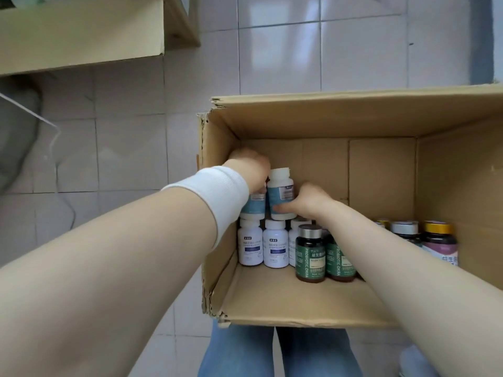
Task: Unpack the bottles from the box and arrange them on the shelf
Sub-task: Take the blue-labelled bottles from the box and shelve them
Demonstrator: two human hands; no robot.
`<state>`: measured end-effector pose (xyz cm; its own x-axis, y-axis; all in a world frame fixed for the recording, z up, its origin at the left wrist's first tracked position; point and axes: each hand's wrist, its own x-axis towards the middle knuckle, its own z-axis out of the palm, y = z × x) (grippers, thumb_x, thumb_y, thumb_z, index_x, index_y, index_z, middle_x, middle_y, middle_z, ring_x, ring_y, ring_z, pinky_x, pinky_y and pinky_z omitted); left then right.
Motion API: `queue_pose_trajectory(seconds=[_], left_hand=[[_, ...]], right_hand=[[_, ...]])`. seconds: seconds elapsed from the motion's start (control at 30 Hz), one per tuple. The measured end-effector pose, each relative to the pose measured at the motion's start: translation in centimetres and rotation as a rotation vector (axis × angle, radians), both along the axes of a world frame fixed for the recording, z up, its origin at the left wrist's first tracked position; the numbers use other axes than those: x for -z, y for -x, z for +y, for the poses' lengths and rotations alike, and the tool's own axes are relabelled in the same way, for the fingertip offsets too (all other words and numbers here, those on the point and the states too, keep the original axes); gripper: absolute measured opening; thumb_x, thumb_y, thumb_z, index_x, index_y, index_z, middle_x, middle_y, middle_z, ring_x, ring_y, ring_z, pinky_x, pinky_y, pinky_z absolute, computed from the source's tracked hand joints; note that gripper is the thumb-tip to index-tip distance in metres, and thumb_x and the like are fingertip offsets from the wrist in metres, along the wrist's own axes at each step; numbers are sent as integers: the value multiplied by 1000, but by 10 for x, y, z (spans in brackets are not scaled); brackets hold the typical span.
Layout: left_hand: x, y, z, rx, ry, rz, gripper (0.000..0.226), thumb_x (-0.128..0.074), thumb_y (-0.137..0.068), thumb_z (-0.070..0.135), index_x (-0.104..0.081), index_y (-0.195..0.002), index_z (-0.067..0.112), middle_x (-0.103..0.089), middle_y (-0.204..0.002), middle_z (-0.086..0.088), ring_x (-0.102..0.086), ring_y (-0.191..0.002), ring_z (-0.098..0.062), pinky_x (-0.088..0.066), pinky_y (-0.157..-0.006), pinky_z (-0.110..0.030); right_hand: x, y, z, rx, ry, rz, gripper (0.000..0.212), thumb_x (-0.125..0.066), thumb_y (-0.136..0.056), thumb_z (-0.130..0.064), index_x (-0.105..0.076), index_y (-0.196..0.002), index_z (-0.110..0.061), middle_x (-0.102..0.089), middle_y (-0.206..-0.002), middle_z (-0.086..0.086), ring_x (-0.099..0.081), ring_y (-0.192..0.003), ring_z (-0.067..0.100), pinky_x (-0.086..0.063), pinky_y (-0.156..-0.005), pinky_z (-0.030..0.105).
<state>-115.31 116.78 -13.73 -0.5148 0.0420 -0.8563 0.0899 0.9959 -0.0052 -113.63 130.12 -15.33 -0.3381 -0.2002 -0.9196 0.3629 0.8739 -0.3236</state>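
Across the right half of the frame, an open brown cardboard box (381, 170) shows its inside to the camera, with pale grey tiles (299, 50) behind it. At upper left a tan wooden shelf (81, 36) juts over those tiles, and blue-jeaned legs (236, 352) show at the bottom edge under the box. Two bare forearms reach into the box's left side. The left hand (249, 164), with a white cloth wristband (215, 194) behind it, curls over near the box's upper left corner; its fingers are hidden, so I cannot tell whether it holds anything. Just below its wrist sits a white plastic bottle with a blue label (253, 206). The right hand (310, 202) grips a matching white-capped blue-label bottle (280, 191) just beside that one, thumb across the label. Directly below both is a row of three white bottles with white labels (275, 243). Right of those, two dark green bottles marked PROBIOTIC OKRA (310, 254) sit partly under the right forearm. Near the frame's right edge is a cluster of dark bottles with gold and silver caps (438, 240)
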Motion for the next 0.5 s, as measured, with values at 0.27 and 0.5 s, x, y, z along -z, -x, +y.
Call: queue_pose_trajectory(seconds=[0.27,0.5], left_hand=[[5,-14,8,-681,-212,73,61,-73,-80,31,-47,-128,5,-52,-130,-13,-53,-117,-27,-45,-87,-31],[-86,-15,18,-1022,-653,265,44,-74,-78,23,-55,-117,17,-60,-104,0,-59,-97,-17,-51,-80,-28]], right_hand=[[-10,15,45,147,-47,70,50,-77,-73,-32,-59,-111,-6,-63,-108,9,-60,-99,24,-48,-84,33],[-90,14,80,401,6,88,72,-85,-63,-32,-50,-122,-9,-60,-117,7,-59,-106,21,-48,-98,42]])
